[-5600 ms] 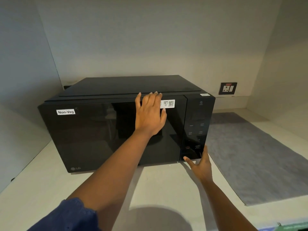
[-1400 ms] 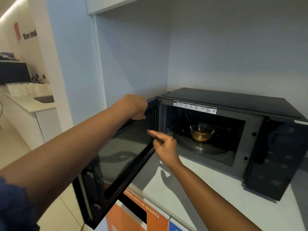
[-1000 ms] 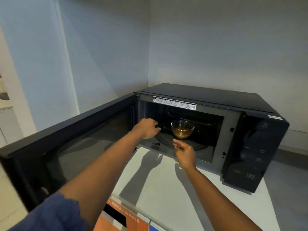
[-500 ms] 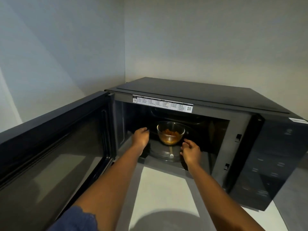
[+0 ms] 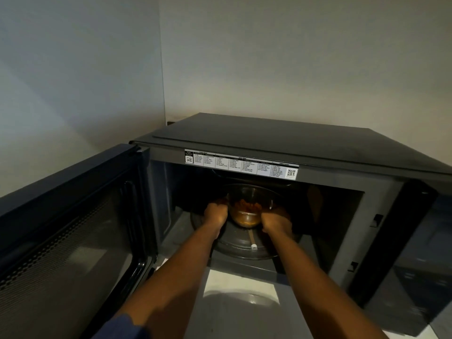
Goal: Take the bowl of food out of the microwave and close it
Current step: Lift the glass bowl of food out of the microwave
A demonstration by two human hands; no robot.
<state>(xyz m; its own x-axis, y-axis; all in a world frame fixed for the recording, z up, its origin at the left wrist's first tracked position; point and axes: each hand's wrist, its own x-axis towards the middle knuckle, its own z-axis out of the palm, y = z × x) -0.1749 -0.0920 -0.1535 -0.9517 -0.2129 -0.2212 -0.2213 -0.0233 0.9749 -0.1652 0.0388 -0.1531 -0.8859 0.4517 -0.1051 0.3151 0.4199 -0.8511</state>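
A black microwave [image 5: 281, 140] stands in a corner with its door [image 5: 73, 228] swung wide open to the left. Inside, a clear glass bowl [image 5: 247, 209] of orange-brown food sits on the round glass turntable [image 5: 244, 248]. Both my arms reach into the cavity. My left hand [image 5: 216, 214] is against the bowl's left side and my right hand [image 5: 276, 222] against its right side, fingers curled round it. The bowl's base still looks to be on the turntable.
The white counter [image 5: 239, 287] shows just in front of the microwave between my arms. The microwave's control panel [image 5: 415, 265] is at the right. Pale walls close in behind and to the left; the open door fills the left side.
My hands have moved further into the cavity, from beside the turntable's front to both sides of the bowl, and closed on it. The camera has come closer.
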